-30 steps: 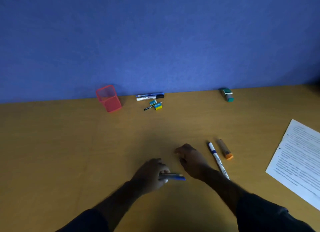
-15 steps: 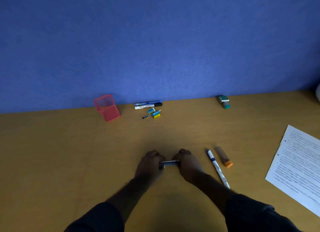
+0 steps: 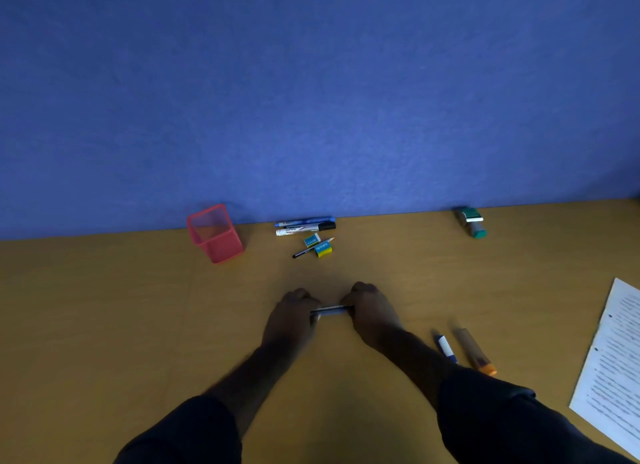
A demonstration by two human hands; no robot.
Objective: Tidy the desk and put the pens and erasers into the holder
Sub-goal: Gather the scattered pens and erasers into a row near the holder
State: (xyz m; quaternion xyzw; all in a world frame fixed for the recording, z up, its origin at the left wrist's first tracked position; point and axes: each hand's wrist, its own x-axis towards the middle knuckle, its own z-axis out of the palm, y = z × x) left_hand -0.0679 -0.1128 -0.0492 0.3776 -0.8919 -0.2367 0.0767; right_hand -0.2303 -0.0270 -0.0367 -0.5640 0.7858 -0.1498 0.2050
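Observation:
A blue pen [image 3: 329, 311] is held level over the middle of the desk, my left hand [image 3: 290, 319] gripping one end and my right hand [image 3: 371, 311] gripping the other. The red mesh holder [image 3: 215, 233] stands at the back left by the wall. Right of it lie a blue marker [image 3: 304, 220], a white marker with a black cap [image 3: 305, 228], a thin black pen [image 3: 304, 251] and two small erasers [image 3: 319, 245]. A white-and-blue pen [image 3: 445, 347] and an orange-tipped marker [image 3: 475, 351] lie beside my right forearm.
A green and white object [image 3: 471, 222] lies at the back right by the blue wall. A printed sheet of paper [image 3: 613, 363] lies at the right edge of the wooden desk [image 3: 104, 325].
My right hand moved left and took hold of the free end of the pen that my left hand held. Both hands now hold it, a little farther out over the desk.

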